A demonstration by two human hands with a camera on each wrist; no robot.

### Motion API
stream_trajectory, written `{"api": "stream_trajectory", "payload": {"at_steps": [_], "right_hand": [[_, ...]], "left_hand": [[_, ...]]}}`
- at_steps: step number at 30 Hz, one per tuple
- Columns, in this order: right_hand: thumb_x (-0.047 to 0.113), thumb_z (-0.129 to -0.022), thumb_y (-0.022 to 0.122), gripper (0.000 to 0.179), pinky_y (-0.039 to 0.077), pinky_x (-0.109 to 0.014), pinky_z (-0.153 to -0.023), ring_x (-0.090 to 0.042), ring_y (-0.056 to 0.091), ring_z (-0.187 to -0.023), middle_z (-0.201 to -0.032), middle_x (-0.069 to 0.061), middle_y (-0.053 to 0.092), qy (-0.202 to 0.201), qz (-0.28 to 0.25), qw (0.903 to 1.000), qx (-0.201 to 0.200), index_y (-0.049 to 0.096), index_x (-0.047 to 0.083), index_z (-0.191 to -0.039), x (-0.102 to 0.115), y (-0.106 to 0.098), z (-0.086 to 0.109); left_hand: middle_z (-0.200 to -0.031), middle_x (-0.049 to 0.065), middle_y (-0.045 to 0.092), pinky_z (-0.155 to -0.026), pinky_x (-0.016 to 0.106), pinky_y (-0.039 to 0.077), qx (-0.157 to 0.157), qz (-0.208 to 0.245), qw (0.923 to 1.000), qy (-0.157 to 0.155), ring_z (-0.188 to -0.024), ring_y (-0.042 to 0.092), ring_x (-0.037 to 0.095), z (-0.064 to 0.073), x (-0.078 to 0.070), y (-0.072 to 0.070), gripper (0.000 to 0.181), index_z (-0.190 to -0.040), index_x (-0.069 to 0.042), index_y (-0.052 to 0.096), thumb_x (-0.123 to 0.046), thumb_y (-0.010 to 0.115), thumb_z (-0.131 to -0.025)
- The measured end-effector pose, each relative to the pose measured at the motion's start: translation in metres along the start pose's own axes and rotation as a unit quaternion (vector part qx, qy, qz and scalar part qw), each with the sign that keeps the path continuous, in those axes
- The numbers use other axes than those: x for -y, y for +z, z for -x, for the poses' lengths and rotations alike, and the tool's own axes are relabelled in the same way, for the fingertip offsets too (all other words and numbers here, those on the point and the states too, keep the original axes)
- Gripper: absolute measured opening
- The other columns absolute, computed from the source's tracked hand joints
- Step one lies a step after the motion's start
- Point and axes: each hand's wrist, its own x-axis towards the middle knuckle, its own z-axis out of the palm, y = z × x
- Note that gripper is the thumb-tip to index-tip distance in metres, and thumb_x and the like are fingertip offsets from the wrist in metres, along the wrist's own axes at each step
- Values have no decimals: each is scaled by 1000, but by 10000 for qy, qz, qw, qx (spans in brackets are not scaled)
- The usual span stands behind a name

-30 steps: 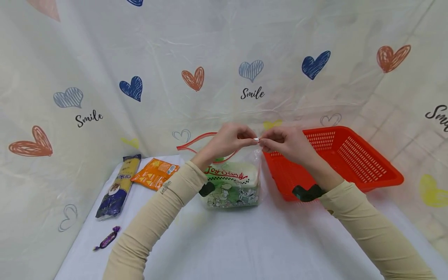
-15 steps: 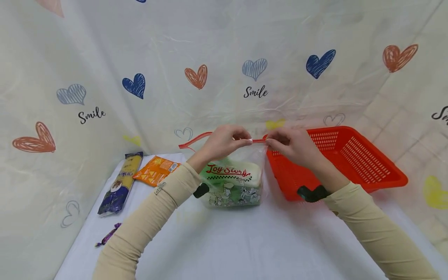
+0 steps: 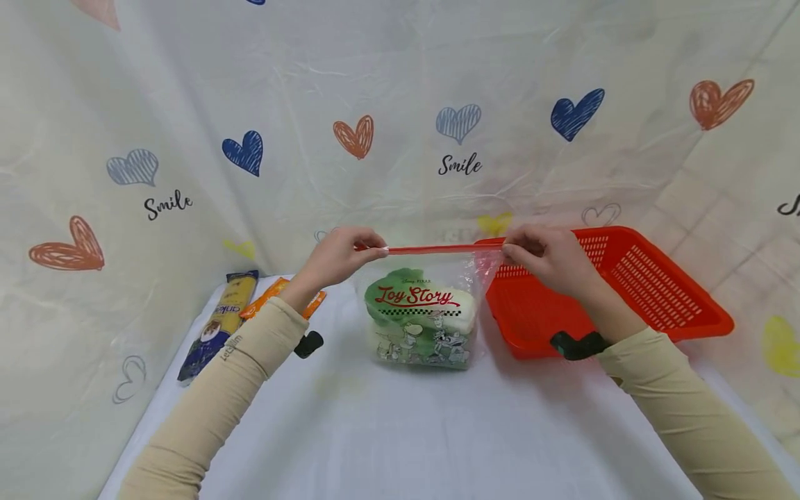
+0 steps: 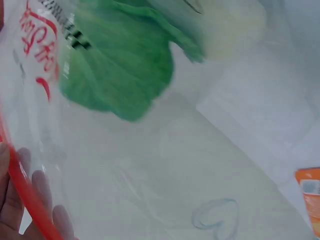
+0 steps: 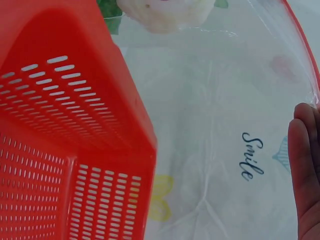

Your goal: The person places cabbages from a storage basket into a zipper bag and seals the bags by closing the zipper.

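A clear zip bag (image 3: 415,333) with red "Toy Story" lettering stands upright in the middle of the table. Inside it lies a leafy vegetable, its green leaf (image 4: 125,65) beside a whitish part (image 5: 172,12). My left hand (image 3: 342,255) pinches the small white slider (image 3: 384,251) toward the left end of the bag's red zip strip (image 3: 444,248). At the other end, my right hand (image 3: 546,255) pinches the strip's right corner. Between the hands the strip is stretched straight and looks pressed together. The strip's far left end is hidden behind the left fingers.
A red perforated basket (image 3: 671,337) stands right of the bag, partly behind my right arm. At the left lie a blue-and-yellow packet (image 3: 228,312) and an orange snack bag (image 3: 269,292), partly covered by my left sleeve. A white curtain with hearts hangs behind.
The left hand has slid leftward along the strip with the slider, and the gaping strip has come together behind it. My right hand has shifted slightly right. The purple candy is now hidden by the sleeve.
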Motion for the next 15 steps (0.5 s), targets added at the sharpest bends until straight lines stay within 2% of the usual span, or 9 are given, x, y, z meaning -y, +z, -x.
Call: {"api": "stream_trajectory", "payload": {"at_steps": [4,7,11,15], "right_hand": [[22,-93,68,15,48,-11,-69,-17,60,-75,-88,-3,68,198,55,9998,-23,70,10,-102,-8,-3,3],[21,-94,67,14,49,-10,-68,-19,62,-76,-87,-3,68,275,18,9996,-24,69,9,-101,-12,-5,6],[23,-94,67,17,49,-11,-69,-20,63,-77,-89,-5,69,353,-139,9993,2,69,9,-103,-13,-7,5],[27,-95,66,23,51,-13,-72,-17,64,-81,-95,-7,69,662,-425,9967,222,68,9,-108,-8,-8,3]], "left_hand": [[-98,-1,71,-78,38,52,-184,-28,9993,-337,-91,64,17,14,18,-13,17,-102,-15,74,-29,67,-94],[-98,1,71,-78,39,51,-232,-31,9984,-516,-90,63,18,24,26,-21,18,-103,-14,74,-28,67,-94],[-100,2,70,-78,40,52,-260,106,9978,-603,-91,64,20,30,26,-26,19,-105,-13,73,-27,66,-95],[-101,5,70,-76,39,53,-336,234,9963,-758,-91,64,21,35,22,-24,19,-105,-12,72,-28,64,-96]]}}
